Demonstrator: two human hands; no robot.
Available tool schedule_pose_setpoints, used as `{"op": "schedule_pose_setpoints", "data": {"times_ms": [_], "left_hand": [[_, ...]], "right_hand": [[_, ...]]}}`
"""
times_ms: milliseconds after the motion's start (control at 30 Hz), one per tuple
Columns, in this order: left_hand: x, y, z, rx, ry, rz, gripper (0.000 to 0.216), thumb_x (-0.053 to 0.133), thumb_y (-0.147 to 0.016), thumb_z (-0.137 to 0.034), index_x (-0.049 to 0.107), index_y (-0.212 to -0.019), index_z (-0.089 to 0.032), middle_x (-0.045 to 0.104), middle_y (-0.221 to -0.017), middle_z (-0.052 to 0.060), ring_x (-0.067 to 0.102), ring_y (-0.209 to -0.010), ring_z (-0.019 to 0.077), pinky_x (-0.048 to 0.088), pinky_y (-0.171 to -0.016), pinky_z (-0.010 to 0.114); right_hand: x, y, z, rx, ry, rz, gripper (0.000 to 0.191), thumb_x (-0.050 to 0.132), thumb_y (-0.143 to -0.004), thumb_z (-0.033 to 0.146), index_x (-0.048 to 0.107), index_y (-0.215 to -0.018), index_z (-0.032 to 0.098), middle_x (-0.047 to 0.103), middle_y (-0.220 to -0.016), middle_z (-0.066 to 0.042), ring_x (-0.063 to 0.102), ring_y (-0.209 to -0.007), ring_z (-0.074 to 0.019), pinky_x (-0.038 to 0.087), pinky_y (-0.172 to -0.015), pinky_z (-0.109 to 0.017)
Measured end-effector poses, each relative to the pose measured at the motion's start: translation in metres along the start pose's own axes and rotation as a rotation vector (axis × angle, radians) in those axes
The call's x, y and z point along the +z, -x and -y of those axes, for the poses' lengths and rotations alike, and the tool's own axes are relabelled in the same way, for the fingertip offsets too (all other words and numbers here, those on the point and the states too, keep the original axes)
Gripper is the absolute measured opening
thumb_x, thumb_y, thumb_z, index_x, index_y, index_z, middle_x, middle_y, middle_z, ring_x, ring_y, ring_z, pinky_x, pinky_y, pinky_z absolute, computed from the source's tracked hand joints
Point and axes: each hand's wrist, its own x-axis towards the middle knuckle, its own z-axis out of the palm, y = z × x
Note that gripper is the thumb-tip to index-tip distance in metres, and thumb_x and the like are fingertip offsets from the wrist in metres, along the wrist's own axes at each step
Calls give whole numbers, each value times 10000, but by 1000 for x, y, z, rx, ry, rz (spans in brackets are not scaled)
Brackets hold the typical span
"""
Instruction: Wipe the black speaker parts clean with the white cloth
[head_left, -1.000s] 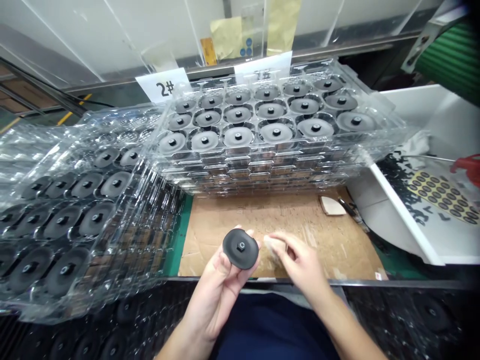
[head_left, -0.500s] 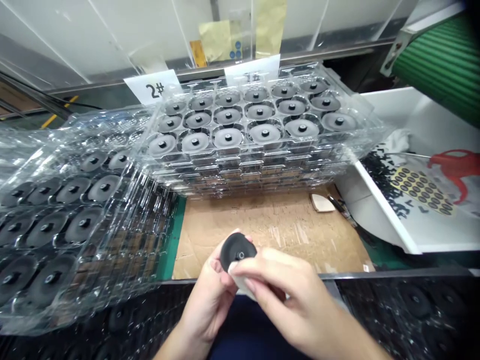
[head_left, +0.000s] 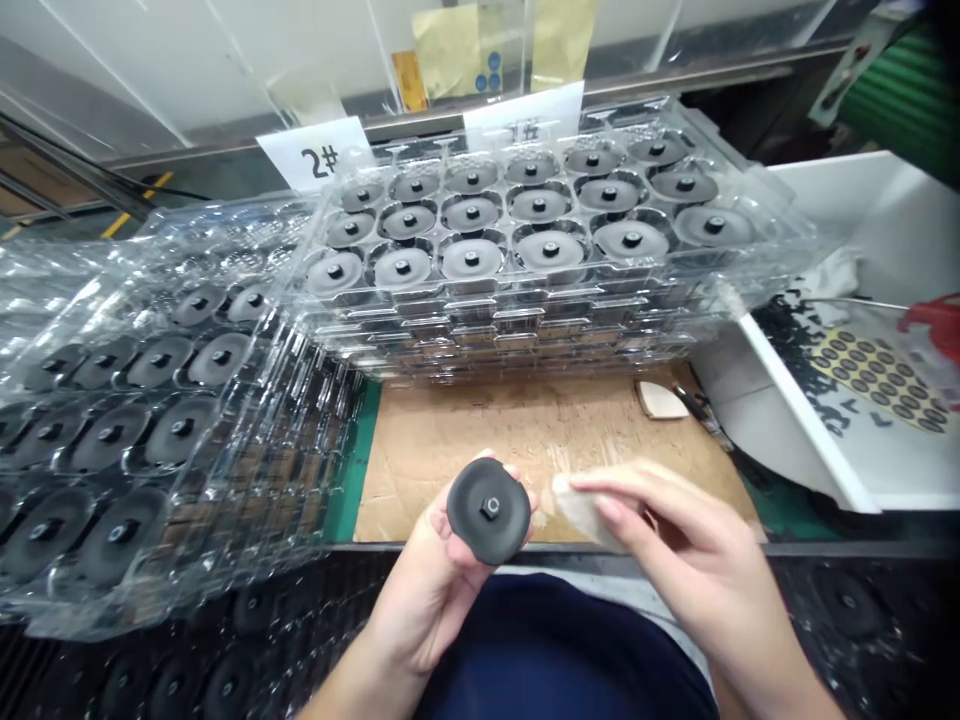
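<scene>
My left hand grips a round black disc by its edge, its face turned up toward me. A short stub with a pale ring stands at the disc's centre. To the right, apart from the disc, my right hand pinches a folded white cloth between thumb and fingers. Both hands are over the near edge of the cardboard sheet. Discs of the same look fill the clear plastic tray on the stack beyond.
Another stack of clear trays with discs stands at left. On the right is a white bin holding black scraps, a sticker sheet and a red tool. A white pad and a dark pen-like tool lie on the cardboard.
My right hand has drawn the cloth off the disc and moved right. The disc, still in my left hand, now shows its whole face. The view has shifted slightly.
</scene>
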Motion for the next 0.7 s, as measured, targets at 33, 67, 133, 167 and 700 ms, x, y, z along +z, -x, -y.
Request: {"op": "schedule_pose_setpoints", "data": {"times_ms": [33,67,133,167,700], "left_hand": [[1,-1,1,-11,1,18,546,787,-523,-320,640,-1044,-256,652,-1074,45,618,-946,205,487,-828,274],[2,-1,2,-19,-1,27,527,783,-536,-312,642,-1041,-249,654,-1071,48,614,-952,196,484,-824,258],[2,-1,3,-16,-18,10,526,766,-564,-318,629,-1066,-242,653,-1078,58,604,-970,194,474,-842,255],[1,-1,3,-7,-27,-9,537,756,-576,-332,617,-1088,-245,651,-1082,62,602,-976,199,469,-858,268],[0,2,1,-104,-40,75,583,785,-517,-357,625,-1067,-254,630,-1125,55,574,-1045,240,444,-873,282]], "right_hand": [[2,-1,5,-68,-33,13,251,536,-836,141,611,-1020,295,655,-928,28,597,-820,-109,463,-701,-193],[5,-2,11,-148,-68,53,280,528,-836,121,598,-1055,282,655,-945,20,595,-835,-110,462,-731,-200],[12,-6,18,-260,-109,161,288,506,-838,96,596,-1075,233,654,-915,-4,590,-808,-110,460,-738,-213],[15,-9,18,-264,-111,223,267,500,-839,97,612,-1050,218,652,-871,-7,586,-774,-108,459,-714,-215],[15,2,13,-185,116,-238,258,538,-827,162,598,-1053,270,669,-959,11,611,-809,-136,481,-673,-233]]}}
